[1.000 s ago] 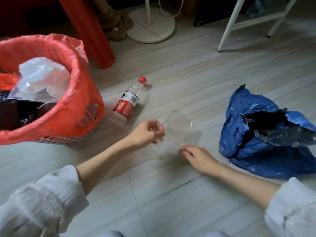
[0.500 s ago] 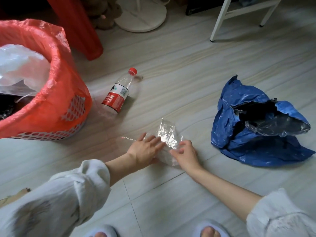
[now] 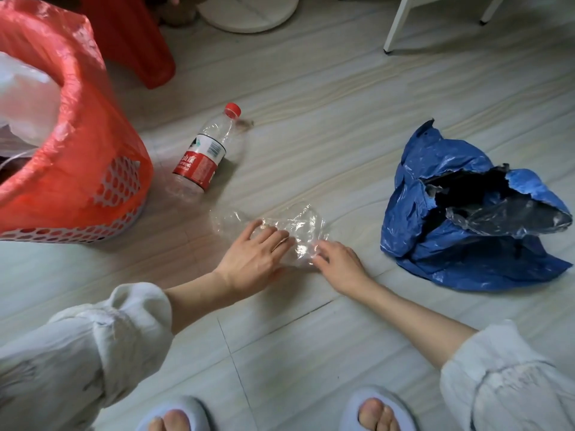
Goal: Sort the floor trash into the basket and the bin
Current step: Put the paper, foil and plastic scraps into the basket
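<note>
Both hands have shifted on the clear plastic wrapper lying on the floor beside the bottle: left hand now presses it flat with straight fingers, right hand pinches its edge, so it seems ready for lifting toward the basket.

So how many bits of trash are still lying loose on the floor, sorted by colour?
Clear: 2, the plastic bottle and the crumpled clear wrapper under both hands.
Blue: 1, the crumpled blue bag.
Total: 3.
</note>
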`<control>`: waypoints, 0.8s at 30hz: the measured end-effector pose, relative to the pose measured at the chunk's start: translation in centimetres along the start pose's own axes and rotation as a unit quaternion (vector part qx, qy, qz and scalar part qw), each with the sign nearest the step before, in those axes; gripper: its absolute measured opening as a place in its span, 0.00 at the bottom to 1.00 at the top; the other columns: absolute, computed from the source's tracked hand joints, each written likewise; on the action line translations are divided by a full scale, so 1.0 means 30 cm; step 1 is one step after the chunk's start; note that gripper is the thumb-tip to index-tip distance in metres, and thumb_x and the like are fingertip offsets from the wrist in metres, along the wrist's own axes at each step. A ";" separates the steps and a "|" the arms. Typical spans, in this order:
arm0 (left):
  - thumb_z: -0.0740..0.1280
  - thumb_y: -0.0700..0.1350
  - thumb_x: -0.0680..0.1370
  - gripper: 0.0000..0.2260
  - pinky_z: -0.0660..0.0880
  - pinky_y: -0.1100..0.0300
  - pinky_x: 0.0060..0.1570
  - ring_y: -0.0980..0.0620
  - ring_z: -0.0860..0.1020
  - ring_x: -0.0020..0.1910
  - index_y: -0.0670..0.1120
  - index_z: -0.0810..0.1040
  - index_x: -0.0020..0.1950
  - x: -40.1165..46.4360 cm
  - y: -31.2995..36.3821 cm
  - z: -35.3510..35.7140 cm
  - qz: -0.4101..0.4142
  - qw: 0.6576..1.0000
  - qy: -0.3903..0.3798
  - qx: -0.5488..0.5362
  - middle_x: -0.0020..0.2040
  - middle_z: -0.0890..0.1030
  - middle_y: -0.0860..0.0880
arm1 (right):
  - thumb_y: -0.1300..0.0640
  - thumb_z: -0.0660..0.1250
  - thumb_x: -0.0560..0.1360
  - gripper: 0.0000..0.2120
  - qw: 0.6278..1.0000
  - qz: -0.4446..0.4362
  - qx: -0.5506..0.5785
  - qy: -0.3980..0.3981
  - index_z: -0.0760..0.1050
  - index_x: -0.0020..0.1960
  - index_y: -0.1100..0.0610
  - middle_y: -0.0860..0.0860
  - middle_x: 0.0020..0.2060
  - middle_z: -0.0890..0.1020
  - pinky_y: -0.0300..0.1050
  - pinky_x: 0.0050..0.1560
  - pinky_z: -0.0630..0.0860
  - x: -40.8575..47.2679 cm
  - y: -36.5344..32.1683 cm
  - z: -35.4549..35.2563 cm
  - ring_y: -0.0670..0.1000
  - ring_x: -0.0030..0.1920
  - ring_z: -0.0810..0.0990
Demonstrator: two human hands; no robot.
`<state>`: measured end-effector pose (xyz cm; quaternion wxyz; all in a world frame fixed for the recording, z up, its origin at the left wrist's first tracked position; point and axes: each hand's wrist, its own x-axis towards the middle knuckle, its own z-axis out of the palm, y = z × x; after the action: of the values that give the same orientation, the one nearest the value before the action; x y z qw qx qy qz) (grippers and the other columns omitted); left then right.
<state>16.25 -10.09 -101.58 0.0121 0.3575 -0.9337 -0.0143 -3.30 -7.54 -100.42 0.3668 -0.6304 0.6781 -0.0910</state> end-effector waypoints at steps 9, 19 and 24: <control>0.62 0.44 0.77 0.06 0.71 0.57 0.44 0.42 0.78 0.52 0.46 0.77 0.50 0.116 0.005 -0.060 -0.198 0.939 -0.176 -0.221 0.51 0.82 0.46 | 0.54 0.64 0.75 0.15 0.995 0.075 0.017 0.058 0.72 0.60 0.58 0.53 0.50 0.78 0.47 0.53 0.70 0.027 -0.027 -0.015 0.54 0.52 0.75; 0.72 0.50 0.69 0.14 0.65 0.53 0.45 0.45 0.73 0.45 0.45 0.72 0.46 0.102 -0.023 -0.026 -0.235 0.965 -0.036 -0.108 0.45 0.74 0.46 | 0.47 0.70 0.71 0.33 0.964 -0.116 -0.236 -0.050 0.64 0.69 0.64 0.59 0.67 0.70 0.48 0.65 0.68 -0.005 -0.061 0.046 0.56 0.68 0.69; 0.67 0.40 0.66 0.07 0.65 0.58 0.37 0.48 0.75 0.35 0.47 0.77 0.43 0.009 -0.030 -0.012 -0.061 0.998 -0.013 -0.011 0.38 0.76 0.49 | 0.48 0.77 0.60 0.37 0.940 -0.054 -0.328 -0.082 0.73 0.61 0.69 0.62 0.58 0.78 0.42 0.60 0.75 0.038 -0.076 0.118 0.56 0.60 0.77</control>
<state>16.66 -10.93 -101.23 0.0027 0.4131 -0.9102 -0.0299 0.73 -7.81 -102.04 0.1883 -0.7565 0.6031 0.1691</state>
